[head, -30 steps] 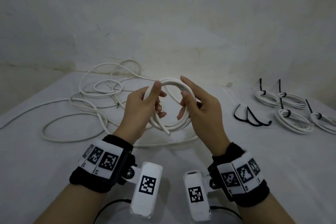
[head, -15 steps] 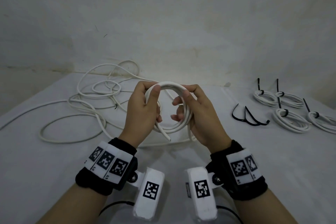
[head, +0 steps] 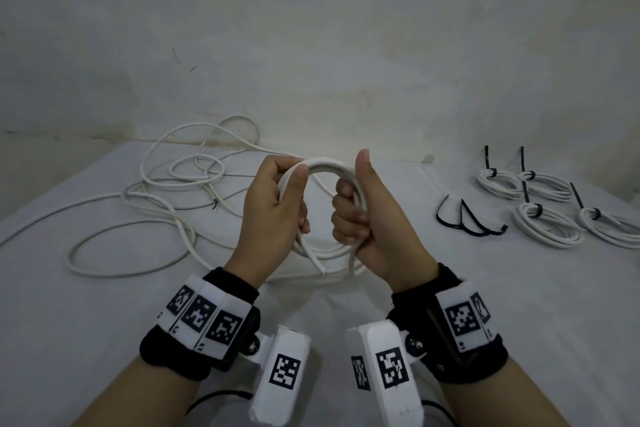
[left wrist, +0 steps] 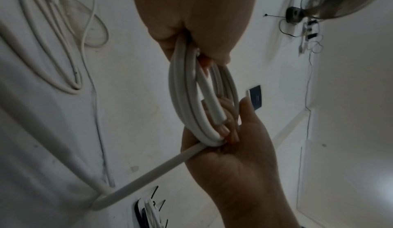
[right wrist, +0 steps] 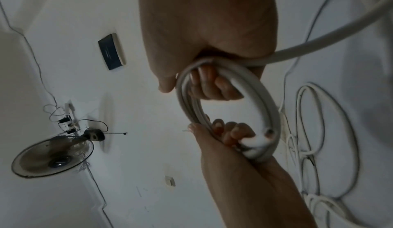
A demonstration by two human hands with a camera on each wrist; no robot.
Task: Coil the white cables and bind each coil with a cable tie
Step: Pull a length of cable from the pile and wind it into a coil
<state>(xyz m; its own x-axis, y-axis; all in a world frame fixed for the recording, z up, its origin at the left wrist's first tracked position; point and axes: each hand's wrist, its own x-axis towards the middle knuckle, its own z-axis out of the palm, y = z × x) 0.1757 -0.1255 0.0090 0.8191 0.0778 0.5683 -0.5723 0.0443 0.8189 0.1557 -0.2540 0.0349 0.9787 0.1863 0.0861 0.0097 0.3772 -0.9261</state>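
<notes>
A small white cable coil (head: 325, 165) of several turns is held upright above the table between both hands. My left hand (head: 289, 172) grips its left side, thumb pressed on the top arc. My right hand (head: 353, 191) has its fingers curled through the ring round the right side, thumb sticking up. In the left wrist view the coil (left wrist: 185, 97) hangs from the left hand (left wrist: 202, 50), and a cable tail (left wrist: 149, 172) runs from the right hand (left wrist: 229, 141) down to the table. The right wrist view shows the coil (right wrist: 261, 100) and its cut end by the left hand (right wrist: 223, 134).
Loose white cables (head: 166, 204) sprawl over the left half of the white-covered table (head: 346, 295). Black cable ties (head: 467, 218) lie to the right of the hands. Several bound coils (head: 547, 225) with black ties sit at the far right. A bare wall stands behind.
My right hand went from straight fingers resting on the coil to fingers curled round its right side, thumb raised. Both hands lifted the coil a little.
</notes>
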